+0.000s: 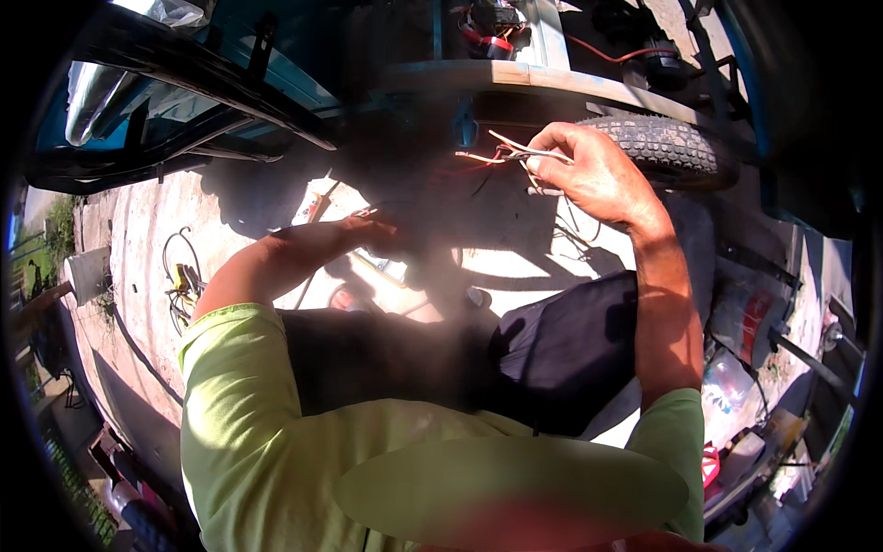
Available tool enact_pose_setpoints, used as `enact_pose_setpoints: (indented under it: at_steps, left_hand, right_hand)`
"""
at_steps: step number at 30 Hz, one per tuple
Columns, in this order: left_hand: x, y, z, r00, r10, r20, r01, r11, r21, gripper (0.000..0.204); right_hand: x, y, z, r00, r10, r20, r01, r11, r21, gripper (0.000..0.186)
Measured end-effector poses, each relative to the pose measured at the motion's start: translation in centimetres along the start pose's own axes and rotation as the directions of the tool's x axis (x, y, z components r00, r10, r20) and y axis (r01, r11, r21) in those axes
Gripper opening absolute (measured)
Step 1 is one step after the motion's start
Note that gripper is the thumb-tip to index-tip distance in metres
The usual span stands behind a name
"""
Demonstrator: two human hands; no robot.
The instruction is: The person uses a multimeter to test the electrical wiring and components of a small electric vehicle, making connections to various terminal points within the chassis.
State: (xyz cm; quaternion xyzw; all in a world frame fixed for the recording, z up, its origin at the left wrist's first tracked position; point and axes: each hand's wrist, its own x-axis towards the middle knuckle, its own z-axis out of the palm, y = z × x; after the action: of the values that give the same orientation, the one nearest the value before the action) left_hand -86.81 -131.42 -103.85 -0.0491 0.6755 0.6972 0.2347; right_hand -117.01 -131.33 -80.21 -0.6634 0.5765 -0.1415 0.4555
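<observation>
My right hand is closed, thumb and fingers pinching a small bundle of thin electrical wires. Their loose ends fan out to the left, in white, red and dark colours. Under that hand, more thin wire hangs against the pale ground. My left hand reaches in over the ground near the middle, lower than the wires and apart from them. Deep shadow and a hazy blur cover its fingers, so whether it holds anything is hidden. Beside it lies a slim, pale, stick-like item with an orange part.
Ahead is a vehicle's frame with a pale crossbar; a treaded tyre sits just beyond my right hand. Black metal tubes jut in from upper left. A yellow and black cable bundle lies left, a plastic bag right.
</observation>
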Motion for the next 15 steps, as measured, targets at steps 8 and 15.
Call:
enact_pose_setpoints:
  at_steps: [8,15]
  left_hand:
    - [-3.6,1.2,-1.4,0.948,-0.121,-0.296,0.163,0.979,0.123,0.036]
    - [-6.8,6.2,-4.6,0.767,-0.104,-0.633,0.337,0.905,0.261,0.048]
  right_hand:
    - [0.1,0.3,0.6,0.998,-0.052,-0.026,0.05,0.996,-0.073,0.032]
    - [0.2,-0.4,0.7,0.995,0.022,0.1,-0.025,0.999,0.022,0.026]
